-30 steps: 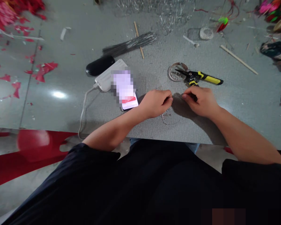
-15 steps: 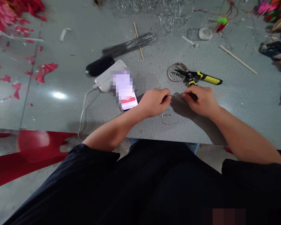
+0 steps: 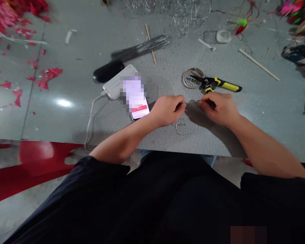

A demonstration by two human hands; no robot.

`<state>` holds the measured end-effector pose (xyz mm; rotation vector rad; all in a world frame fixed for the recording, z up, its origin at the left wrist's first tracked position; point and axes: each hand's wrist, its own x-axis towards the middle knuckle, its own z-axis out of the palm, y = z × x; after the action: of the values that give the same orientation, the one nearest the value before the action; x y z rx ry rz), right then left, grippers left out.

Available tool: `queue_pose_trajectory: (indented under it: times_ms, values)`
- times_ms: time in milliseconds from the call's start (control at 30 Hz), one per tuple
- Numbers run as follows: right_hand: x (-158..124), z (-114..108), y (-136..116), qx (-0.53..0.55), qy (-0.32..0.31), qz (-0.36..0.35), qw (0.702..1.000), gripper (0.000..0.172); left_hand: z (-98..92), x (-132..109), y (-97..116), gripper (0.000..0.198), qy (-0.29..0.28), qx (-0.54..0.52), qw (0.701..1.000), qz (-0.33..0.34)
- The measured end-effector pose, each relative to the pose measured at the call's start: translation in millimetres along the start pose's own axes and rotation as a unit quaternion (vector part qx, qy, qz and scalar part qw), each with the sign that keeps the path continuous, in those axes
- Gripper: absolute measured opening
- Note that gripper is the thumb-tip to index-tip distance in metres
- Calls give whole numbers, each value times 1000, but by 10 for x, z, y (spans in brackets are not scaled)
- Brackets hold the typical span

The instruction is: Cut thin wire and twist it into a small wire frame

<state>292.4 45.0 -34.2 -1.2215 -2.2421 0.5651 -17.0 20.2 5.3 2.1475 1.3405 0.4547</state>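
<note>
Between my two hands runs a short stretch of thin wire (image 3: 192,102), held above the grey table. My left hand (image 3: 167,109) is closed in a pinch on one end. The other end sits between the thumb and fingers of my right hand (image 3: 217,107), also closed. Below my left hand, a loose loop of fine wire (image 3: 179,128) lies on the tabletop. Just beyond my right hand rest yellow-and-black cutters (image 3: 226,84), their blades over a small round dish (image 3: 188,78). My curled fingers hide the wire's ends.
Left of my hands lie a lit phone (image 3: 139,109), a white power strip (image 3: 113,86) with a cable, and a black case (image 3: 108,72). Farther back are a bundle of straight wires (image 3: 139,48), tangled wire bits (image 3: 180,17) and wooden sticks (image 3: 259,64). Red scraps (image 3: 49,78) litter the left side.
Almost nothing differs. Both hands keep their pinch on the wire, with at most a tiny shift of the right fingers.
</note>
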Motion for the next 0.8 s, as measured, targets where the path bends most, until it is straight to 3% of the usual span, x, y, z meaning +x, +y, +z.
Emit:
queue_pose_trajectory:
  times_ms: [167,300,433,800]
  values:
    - [17,-15,-32,-2,6,-15,1000,42,13,6,-18,22,7,-3,1000,5]
    - [23,-15,-50,6,-1,13,1000,49,15,7,-22,22,8,2,1000,4]
    - [20,1,-22,15,9,-5,1000,54,10,5,-21,21,9,3,1000,4]
    - [21,5,-83,-9,-18,3,1000,45,1,10,-9,20,-1,8,1000,-1]
